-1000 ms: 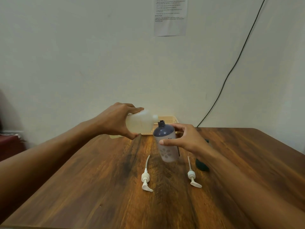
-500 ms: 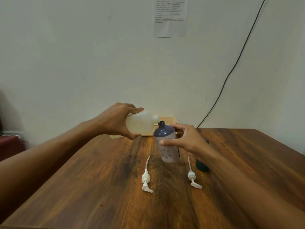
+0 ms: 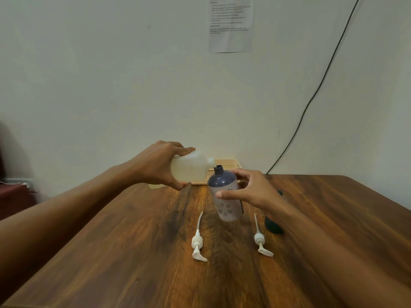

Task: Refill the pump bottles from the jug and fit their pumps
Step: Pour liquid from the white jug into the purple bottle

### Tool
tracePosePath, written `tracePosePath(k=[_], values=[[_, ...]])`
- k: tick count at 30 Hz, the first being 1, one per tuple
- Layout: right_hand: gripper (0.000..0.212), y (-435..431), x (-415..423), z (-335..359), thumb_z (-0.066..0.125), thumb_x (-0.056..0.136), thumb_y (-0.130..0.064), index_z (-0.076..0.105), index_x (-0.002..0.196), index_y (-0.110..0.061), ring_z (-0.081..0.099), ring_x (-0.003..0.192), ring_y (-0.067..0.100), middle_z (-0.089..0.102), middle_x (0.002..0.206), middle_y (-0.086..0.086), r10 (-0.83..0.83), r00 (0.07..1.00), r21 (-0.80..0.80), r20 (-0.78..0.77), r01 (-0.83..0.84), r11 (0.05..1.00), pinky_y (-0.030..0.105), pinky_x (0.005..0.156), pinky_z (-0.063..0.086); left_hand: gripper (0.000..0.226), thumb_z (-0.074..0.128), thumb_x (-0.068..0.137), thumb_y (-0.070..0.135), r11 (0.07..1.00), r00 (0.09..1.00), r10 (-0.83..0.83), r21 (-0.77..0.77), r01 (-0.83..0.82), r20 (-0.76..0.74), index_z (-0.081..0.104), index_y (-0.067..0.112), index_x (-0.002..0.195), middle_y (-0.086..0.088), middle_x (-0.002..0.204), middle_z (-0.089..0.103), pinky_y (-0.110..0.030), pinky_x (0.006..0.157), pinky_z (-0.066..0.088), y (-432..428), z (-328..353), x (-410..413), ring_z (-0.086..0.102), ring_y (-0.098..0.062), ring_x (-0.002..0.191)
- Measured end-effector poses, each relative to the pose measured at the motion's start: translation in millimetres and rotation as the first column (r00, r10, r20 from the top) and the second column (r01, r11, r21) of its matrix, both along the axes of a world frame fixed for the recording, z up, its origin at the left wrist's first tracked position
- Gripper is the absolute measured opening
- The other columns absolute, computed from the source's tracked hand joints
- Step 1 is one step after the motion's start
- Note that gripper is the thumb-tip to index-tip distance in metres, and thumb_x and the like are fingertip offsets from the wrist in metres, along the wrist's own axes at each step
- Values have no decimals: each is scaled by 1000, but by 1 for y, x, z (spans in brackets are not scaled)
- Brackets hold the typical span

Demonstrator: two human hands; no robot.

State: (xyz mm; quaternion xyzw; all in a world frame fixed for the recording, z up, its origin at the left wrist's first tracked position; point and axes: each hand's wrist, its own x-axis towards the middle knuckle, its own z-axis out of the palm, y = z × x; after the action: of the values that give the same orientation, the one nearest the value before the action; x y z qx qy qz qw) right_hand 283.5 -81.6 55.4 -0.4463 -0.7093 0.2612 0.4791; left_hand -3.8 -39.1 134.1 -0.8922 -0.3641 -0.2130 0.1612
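**Jug spout meets the bottle neck**

Nearest to me on the desk (image 3: 111, 252) lie the two pumps, both unfitted, heads toward me and dip tubes pointing far: the left pump (image 3: 198, 243) and the right pump (image 3: 261, 241), well apart. Just right of the right pump sits a dark green thing (image 3: 274, 226), half hidden behind my right forearm; I cannot tell what it is.

Between the pumps and a little farther is the purple bottle (image 3: 226, 196), uncapped. My right hand (image 3: 251, 190) is clamped on it, thumb across the near face and fingers wrapped round the far side. The bottle leans, its neck tipped to the left; I cannot tell whether its base rests on the desk.

My left hand (image 3: 160, 165) grips the pale jug (image 3: 192, 166) round its base end. The jug's long axis runs nearly level, left to right, with its spout just left of and slightly above the bottle's open neck. That is the relation everything turns on: the spout must come over the opening, a small shift to the right. I see no stream, so I judge the pour has not started.

Beyond them a cream basket (image 3: 231, 165) stands by the wall, with a paper notice (image 3: 230, 23) and a black cable (image 3: 311, 101) above.
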Motion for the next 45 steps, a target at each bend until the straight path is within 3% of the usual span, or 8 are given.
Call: tracePosePath(k=[6, 10, 18, 23, 29, 35, 40, 45], values=[[55, 0, -1, 0, 95, 58, -58, 68, 105, -53, 68, 98, -11, 72, 106, -38, 16, 1000, -10, 4, -16, 1000, 11, 70, 57, 100, 84, 68, 62, 1000, 1000, -3, -1, 3, 6, 43, 28, 153, 7, 128, 61, -22, 91, 50, -1, 2, -1, 57, -11, 106], [52, 1, 0, -2, 97, 62, -54, 69, 106, -53, 67, 98, -14, 71, 106, -39, 1, 1000, -10, 7, -1, 1000, 9, 68, 56, 100, 84, 67, 61, 1000, 1000, 2, 10, -2, -1, 43, 28, 153, 8, 126, 61, -19, 88, 49, -1, 1, 0, 56, -9, 104], [55, 2, 0, -3, 97, 61, -53, 69, 109, -51, 69, 99, -10, 73, 108, -34, 1, 1000, -14, 5, -1, 1000, 13, 72, 58, 100, 85, 68, 60, 1000, 1000, -12, 1, 12, 6, 44, 28, 153, 7, 127, 61, -20, 89, 49, 0, -1, -2, 56, -10, 106], [58, 1, 0, -3, 96, 57, -56, 70, 108, -50, 71, 100, -3, 75, 108, -29, 4, 1000, -21, -13, -5, 1000, 16, 75, 59, 98, 83, 67, 61, 1000, 1000, -17, 18, 17, 4, 45, 29, 152, 8, 125, 62, -13, 82, 42, 2, -1, -1, 56, -8, 103], [62, 1, 0, -3, 95, 56, -58, 70, 111, -48, 70, 107, 3, 75, 114, -22, 22, 999, -17, -24, -22, 1000, 23, 83, 60, 100, 82, 66, 63, 1000, 1000, -10, 9, 10, 0, 44, 29, 152, 8, 126, 62, -22, 88, 51, 2, -1, -3, 57, -10, 104], [57, 0, -1, -4, 95, 57, -59, 68, 107, -56, 68, 103, -8, 72, 109, -35, 26, 1000, -21, -17, -27, 999, 13, 76, 56, 99, 82, 67, 62, 1000, 1000, -14, 15, 14, -9, 44, 30, 152, 10, 123, 62, -18, 85, 47, 2, -2, -1, 55, -7, 102], [60, 3, 0, -7, 97, 63, -51, 69, 116, -49, 69, 105, -6, 74, 115, -27, 14, 1000, -25, -21, -15, 1000, 12, 73, 56, 99, 83, 67, 61, 1000, 1000, -6, 11, 6, -17, 44, 30, 152, 9, 123, 62, -18, 84, 48, -1, 0, 0, 56, -8, 102], [56, 1, 0, -7, 96, 59, -55, 68, 107, -54, 64, 97, -21, 69, 104, -44, 27, 999, -39, -34, -28, 999, 2, 65, 51, 99, 83, 67, 61, 1000, 1000, -8, 5, 8, -17, 44, 29, 152, 8, 125, 62, -24, 87, 53, -3, 0, 1, 58, -11, 105]])
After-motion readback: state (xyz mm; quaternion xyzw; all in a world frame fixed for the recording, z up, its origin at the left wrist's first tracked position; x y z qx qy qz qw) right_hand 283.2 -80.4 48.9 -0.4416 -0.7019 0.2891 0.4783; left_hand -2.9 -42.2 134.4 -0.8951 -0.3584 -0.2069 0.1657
